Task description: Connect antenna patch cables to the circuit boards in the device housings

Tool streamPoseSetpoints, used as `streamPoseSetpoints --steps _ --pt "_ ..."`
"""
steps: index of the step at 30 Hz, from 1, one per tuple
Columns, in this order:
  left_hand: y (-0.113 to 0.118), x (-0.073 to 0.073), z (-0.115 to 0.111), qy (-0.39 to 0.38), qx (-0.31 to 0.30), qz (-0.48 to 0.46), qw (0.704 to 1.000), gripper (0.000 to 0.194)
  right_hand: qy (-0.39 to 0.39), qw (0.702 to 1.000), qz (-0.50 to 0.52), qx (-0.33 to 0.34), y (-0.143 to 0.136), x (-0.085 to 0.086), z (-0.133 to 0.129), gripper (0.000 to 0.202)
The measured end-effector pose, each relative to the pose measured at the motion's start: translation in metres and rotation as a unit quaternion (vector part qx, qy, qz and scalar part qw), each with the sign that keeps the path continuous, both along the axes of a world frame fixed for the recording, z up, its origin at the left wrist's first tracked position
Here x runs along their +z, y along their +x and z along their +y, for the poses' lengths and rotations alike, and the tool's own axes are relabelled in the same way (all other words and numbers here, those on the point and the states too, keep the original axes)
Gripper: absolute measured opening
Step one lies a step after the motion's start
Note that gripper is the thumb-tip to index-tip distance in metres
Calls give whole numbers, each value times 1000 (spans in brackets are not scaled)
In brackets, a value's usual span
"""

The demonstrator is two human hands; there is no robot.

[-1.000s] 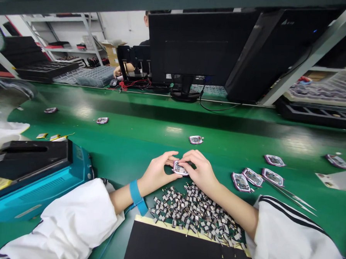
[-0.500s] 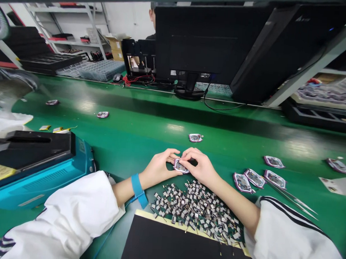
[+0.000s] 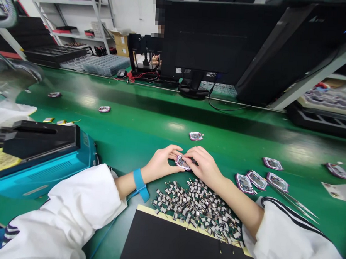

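My left hand (image 3: pixel 162 162) grips a small squarish circuit-board housing (image 3: pixel 182 163) with a purple rim by its left side, between thumb and fingers. Over the housing's right part, the fingertips of my right hand (image 3: pixel 204 164) are pinched together against the board; whatever they hold is hidden. Just below both hands lies a loose heap of small silvery components (image 3: pixel 199 208) with short leads. A blue wrist strap (image 3: pixel 141 185) with a cord is around my left wrist.
More purple-rimmed housings (image 3: pixel 257 180) lie right of my right arm, beside metal tweezers (image 3: pixel 298 203); one housing (image 3: pixel 196 136) lies ahead. A black sheet (image 3: pixel 181 244) is nearest me. A teal-and-black device (image 3: pixel 43 169) stands left. A monitor (image 3: pixel 206 38) stands behind; a person is partly hidden there.
The camera view has shifted slightly. Both hands stay at the housing, with the right fingertips still pinched over it. Behind the monitor, a person's hand now shows.
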State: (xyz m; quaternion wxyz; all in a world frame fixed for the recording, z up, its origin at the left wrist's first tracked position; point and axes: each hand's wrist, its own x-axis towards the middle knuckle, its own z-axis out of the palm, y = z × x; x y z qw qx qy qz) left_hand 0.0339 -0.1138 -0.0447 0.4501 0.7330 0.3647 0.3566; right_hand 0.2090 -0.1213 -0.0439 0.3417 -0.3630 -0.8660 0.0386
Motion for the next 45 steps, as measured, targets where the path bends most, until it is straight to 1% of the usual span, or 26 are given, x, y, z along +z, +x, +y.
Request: streamPoseSetpoints --steps 2,4,6,10,12,15,17,23,26,27,28,29,30,31,32,33,34,36,37,38,39,40,41,42,43,45 --pt "-1 -2 0 15 2 1 1000 49 -1 1000 -9 -2 0 0 0 12" --pt "-1 -4 1 29 9 -1 1000 43 4 998 -60 -11 -1 2 -1 14" --pt "-1 -5 2 29 16 -6 999 41 31 992 -120 -23 -2 6 -2 17" --pt "-1 -2 3 5 14 -14 1000 46 118 977 -173 -39 -4 15 -1 21" --pt "-1 0 3 -3 10 -17 1000 49 125 976 -172 -35 -4 19 1 22" --pt "-2 4 3 -2 11 -18 1000 50 111 977 -183 -17 -5 25 6 22" --pt "-2 7 5 7 12 -14 1000 49 120 970 -210 0 -6 31 10 21" --pt "1 11 9 45 20 5 999 48 181 930 -310 75 -13 51 22 17" --pt "5 10 22 40 20 4 999 52 147 919 -350 109 -8 57 39 19" --pt "5 9 30 38 24 1 999 54 124 923 -347 109 -3 58 47 18" --pt "3 6 40 41 40 1 998 55 97 934 -332 91 4 57 56 18" --pt "1 4 53 49 62 8 997 55 68 948 -307 55 12 54 66 19" --pt "-3 1 66 64 93 27 993 55 37 961 -273 -1 21 50 77 24" --pt "-7 -1 79 81 124 63 987 56 -1 968 -242 -61 30 45 87 36" --pt "-12 -2 91 94 132 117 980 55 -44 968 -220 -108 38 39 96 47" --pt "-16 -2 99 107 134 167 971 55 -87 965 -208 -133 46 32 103 55" --pt "-20 1 104 122 135 193 964 55 -124 962 -200 -140 51 25 109 60" --pt "-26 11 100 182 105 206 956 48 -169 959 -190 -124 56 12 116 57" --pt "-27 17 91 223 63 196 953 40 -180 960 -185 -106 55 7 117 55" --pt "-28 24 79 265 -8 184 946 30 -187 962 -179 -87 53 3 118 52" --pt "-28 30 65 286 -98 172 938 25 -192 964 -171 -69 51 0 118 50" --pt "-28 34 50 281 -194 169 925 28 -197 966 -162 -54 47 -2 118 48" --pt "-27 37 35 267 -274 174 907 31 -201 967 -149 -44 44 -3 118 46" --pt "-27 38 23 252 -325 193 891 33 -203 969 -135 -39 41 -3 118 44" --pt "-26 37 13 246 -357 212 876 33 -203 971 -121 -40 39 -3 117 41" --pt "-25 33 2 250 -378 243 858 30 -203 973 -102 -39 36 2 113 37"
